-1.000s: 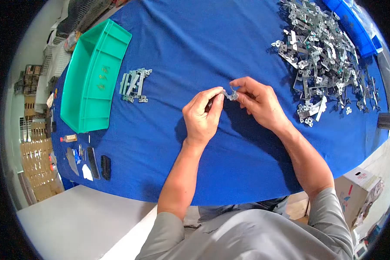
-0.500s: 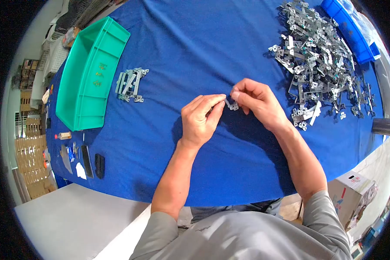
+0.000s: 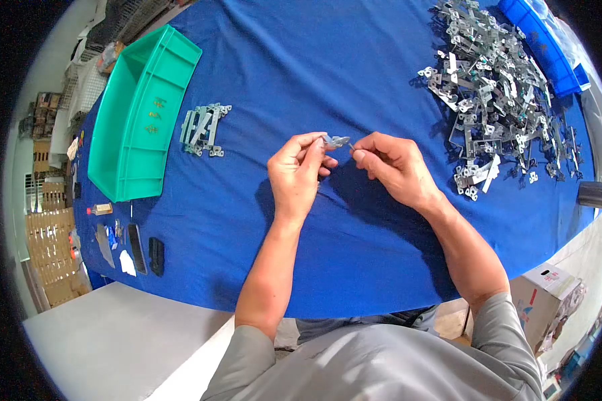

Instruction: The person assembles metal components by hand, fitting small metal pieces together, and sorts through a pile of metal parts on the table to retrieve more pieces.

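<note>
Between my two hands, above the blue cloth, is a small metal bracket (image 3: pixel 338 141). Thumb and fingers of my left hand (image 3: pixel 298 167) are closed on its left end. My right hand (image 3: pixel 393 166) is pinched at the bracket's right side, around a small thin piece (image 3: pixel 352 146) too small to identify. A small group of metal brackets (image 3: pixel 205 129) lies on the cloth to the left of my hands. At the right, a large heap of similar metal brackets (image 3: pixel 491 93) spreads over the cloth.
A green bin (image 3: pixel 130 117) stands on the blue cloth (image 3: pixel 267 73) at the left. A blue tray (image 3: pixel 548 50) is at the upper right. Near the left edge lie a small bottle (image 3: pixel 100 209), a black object (image 3: pixel 156 256) and tools. A carton (image 3: pixel 545 291) stands below right.
My left hand has moved slightly left and turned, and the bracket now shows between the hands, higher and further left. My right fingertips have shifted slightly left.
</note>
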Tool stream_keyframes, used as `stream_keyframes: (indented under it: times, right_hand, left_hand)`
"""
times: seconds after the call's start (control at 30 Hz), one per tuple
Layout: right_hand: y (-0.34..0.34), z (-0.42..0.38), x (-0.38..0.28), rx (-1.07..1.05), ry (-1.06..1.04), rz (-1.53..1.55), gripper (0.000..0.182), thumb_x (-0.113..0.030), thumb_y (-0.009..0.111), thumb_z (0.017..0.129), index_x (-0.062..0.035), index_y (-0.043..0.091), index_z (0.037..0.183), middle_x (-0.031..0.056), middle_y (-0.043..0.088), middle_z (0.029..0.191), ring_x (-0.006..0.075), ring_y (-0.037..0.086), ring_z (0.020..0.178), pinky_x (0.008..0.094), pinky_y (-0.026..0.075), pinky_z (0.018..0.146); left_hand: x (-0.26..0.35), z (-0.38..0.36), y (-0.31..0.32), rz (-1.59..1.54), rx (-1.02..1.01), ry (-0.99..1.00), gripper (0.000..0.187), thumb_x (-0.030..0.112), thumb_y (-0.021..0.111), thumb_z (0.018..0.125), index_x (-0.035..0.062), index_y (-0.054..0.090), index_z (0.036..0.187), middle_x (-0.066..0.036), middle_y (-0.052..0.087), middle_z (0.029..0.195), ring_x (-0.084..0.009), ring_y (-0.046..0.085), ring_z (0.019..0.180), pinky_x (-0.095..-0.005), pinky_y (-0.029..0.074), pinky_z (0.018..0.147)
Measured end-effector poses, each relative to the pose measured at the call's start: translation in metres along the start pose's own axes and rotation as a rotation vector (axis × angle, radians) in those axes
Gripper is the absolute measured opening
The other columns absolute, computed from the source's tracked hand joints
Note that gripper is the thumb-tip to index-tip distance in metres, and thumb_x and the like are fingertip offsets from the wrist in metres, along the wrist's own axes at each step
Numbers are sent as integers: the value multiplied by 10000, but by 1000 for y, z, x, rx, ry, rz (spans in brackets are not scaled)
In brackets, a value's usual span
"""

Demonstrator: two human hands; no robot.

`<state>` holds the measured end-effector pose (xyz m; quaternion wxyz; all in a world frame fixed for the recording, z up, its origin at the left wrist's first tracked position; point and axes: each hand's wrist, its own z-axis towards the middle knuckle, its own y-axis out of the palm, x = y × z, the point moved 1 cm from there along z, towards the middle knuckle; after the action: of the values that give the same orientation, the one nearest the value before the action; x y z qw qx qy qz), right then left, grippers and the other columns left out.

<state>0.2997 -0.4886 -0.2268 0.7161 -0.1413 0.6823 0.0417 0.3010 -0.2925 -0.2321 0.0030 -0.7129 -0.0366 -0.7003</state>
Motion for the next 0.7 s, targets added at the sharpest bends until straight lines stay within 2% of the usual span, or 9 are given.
stream_keyframes:
  times: [0.07, 0.17, 0.4, 0.5, 0.57, 0.67, 0.7]
  right_hand:
    - [5, -1, 3, 4, -75, -33, 177, -169, 654, 1007, 1, 696, 989, -24, 553, 671, 44, 466, 621, 280, 378, 525]
    - [2, 0, -1, 10, 4, -19, 175, -167, 650, 1004, 2, 692, 988, -12, 550, 655, 49, 465, 610, 283, 377, 524]
    - [-1, 0, -1, 7, 16, -66, 176, -170, 647, 1003, 0, 689, 989, 6, 563, 657, 56, 470, 607, 291, 382, 524]
    - [-1, 1, 1, 19, -5, -76, 176, -170, 642, 1006, 0, 687, 994, 10, 577, 670, 62, 485, 608, 292, 396, 528]
    - [0, 2, 3, 33, -28, -60, 170, -167, 637, 1008, -4, 687, 1003, 12, 595, 684, 66, 514, 611, 287, 424, 541]
    - [0, 1, -2, -3, 100, 8, 166, -158, 622, 1013, -16, 687, 1071, 21, 642, 757, 78, 575, 651, 279, 489, 585]
    - [0, 1, -1, 1, 86, 46, 173, -158, 618, 1015, -19, 686, 1093, 22, 651, 782, 81, 588, 666, 278, 505, 600]
  left_hand:
    - [0, -1, 1, 9, -1, 3, 167, 70, 632, 1018, -23, 706, 1135, -119, 765, 938, -138, 720, 702, -231, 560, 577]
    - [1, -1, 1, 8, 7, 6, 159, 65, 646, 1009, -23, 713, 1123, -103, 762, 918, -126, 711, 689, -224, 553, 570]
    - [3, -3, 2, 67, 8, 35, 155, 63, 687, 986, 2, 748, 1115, -74, 760, 911, -98, 690, 696, -214, 530, 588]
    - [3, 0, -1, 298, -19, 275, 163, 43, 718, 954, 9, 770, 1104, -65, 763, 934, -98, 688, 757, -234, 539, 652]
    - [8, 2, -1, 347, -11, 410, 159, 9, 742, 915, 9, 779, 1070, -84, 768, 939, -132, 702, 790, -270, 553, 700]
    - [8, 4, 0, 438, -20, 575, 202, -24, 761, 878, 27, 787, 1071, -95, 768, 961, -152, 700, 820, -281, 554, 738]
    - [7, 4, -1, 471, -27, 624, 224, -32, 765, 869, 35, 789, 1081, -95, 767, 970, -153, 696, 827, -278, 551, 745]
